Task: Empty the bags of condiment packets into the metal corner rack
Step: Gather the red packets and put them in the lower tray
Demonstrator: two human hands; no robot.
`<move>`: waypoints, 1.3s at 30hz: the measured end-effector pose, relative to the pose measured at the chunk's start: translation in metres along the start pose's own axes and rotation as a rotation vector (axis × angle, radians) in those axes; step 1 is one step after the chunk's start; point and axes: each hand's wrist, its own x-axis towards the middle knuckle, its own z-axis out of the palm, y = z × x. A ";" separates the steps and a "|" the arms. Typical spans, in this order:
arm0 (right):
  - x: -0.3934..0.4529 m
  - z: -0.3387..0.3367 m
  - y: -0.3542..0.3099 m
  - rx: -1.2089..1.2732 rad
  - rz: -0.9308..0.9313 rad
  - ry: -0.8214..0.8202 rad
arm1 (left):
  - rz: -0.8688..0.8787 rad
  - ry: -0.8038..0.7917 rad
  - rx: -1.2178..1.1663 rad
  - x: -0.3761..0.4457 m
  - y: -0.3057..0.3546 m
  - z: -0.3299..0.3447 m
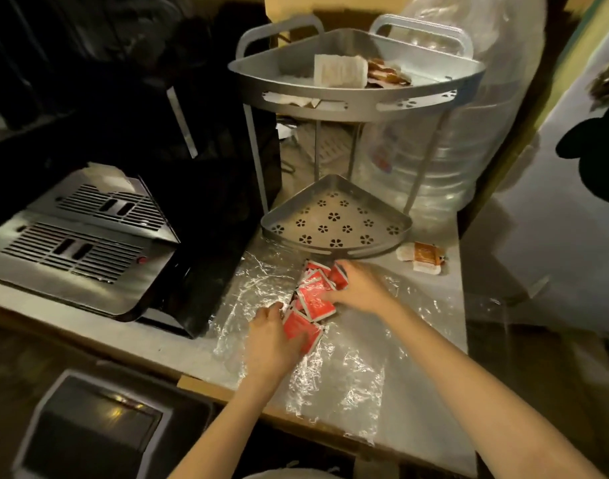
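At lower centre, the left hand [272, 344] and right hand [360, 292] close on red condiment packets [313, 300] heaped on crinkled clear plastic [344, 368]. Beyond, the corner rack [337, 233] stands with its upper tier's contents blurred.

Person's body: two bare forearms and hands
Left hand [272, 344], right hand [362, 292]: no sleeves, gloves, rings or watch visible

condiment packets [313, 299] on plastic bag [348, 368] before metal corner rack [337, 229] | hands either side | appliance [78, 243] left | stray packets [422, 257] right
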 end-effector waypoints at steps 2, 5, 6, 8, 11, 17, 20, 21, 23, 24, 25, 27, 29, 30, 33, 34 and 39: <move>0.005 0.000 -0.002 -0.004 0.004 0.036 | 0.008 0.006 0.023 0.002 0.002 0.001; 0.011 -0.003 -0.005 -0.045 0.012 0.048 | -0.014 -0.031 0.072 0.007 0.004 0.000; 0.012 -0.004 -0.006 -0.048 0.017 0.029 | -0.016 -0.049 0.091 0.010 0.005 0.000; 0.015 -0.008 -0.007 -0.041 0.032 -0.023 | -0.028 -0.091 0.088 0.015 0.005 0.001; 0.016 -0.018 -0.007 0.023 0.047 -0.129 | -0.044 -0.130 0.074 0.019 0.006 0.000; 0.008 -0.040 -0.011 0.028 -0.022 -0.261 | 0.084 -0.151 -0.074 0.006 0.018 -0.010; 0.003 -0.048 -0.010 0.050 -0.046 -0.315 | 0.134 -0.210 -0.153 0.002 0.020 -0.015; 0.000 -0.051 -0.011 0.083 -0.045 -0.331 | 0.129 -0.230 -0.198 0.004 0.020 -0.019; -0.004 -0.059 -0.010 0.158 -0.031 -0.350 | 0.099 -0.314 -0.287 0.011 0.023 -0.032; -0.006 -0.064 -0.010 0.196 -0.017 -0.356 | 0.096 -0.385 -0.318 0.015 0.025 -0.040; -0.007 -0.069 -0.009 0.234 -0.002 -0.359 | 0.102 -0.466 -0.346 0.020 0.029 -0.049; -0.012 -0.079 -0.010 0.310 0.027 -0.352 | 0.141 -0.616 -0.410 0.033 0.036 -0.066; -0.016 -0.089 -0.010 0.404 0.054 -0.365 | 0.198 -0.735 -0.478 0.046 0.044 -0.081; -0.020 -0.093 -0.011 0.466 0.056 -0.373 | 0.225 -0.781 -0.497 0.053 0.048 -0.086; -0.028 -0.098 -0.010 0.621 0.064 -0.347 | 0.248 -0.874 -0.526 0.067 0.061 -0.094; -0.031 -0.099 -0.009 0.670 0.069 -0.321 | 0.251 -0.906 -0.533 0.072 0.063 -0.095; -0.044 -0.104 0.003 0.982 0.132 -0.095 | 0.032 -1.027 -1.157 0.085 0.057 -0.096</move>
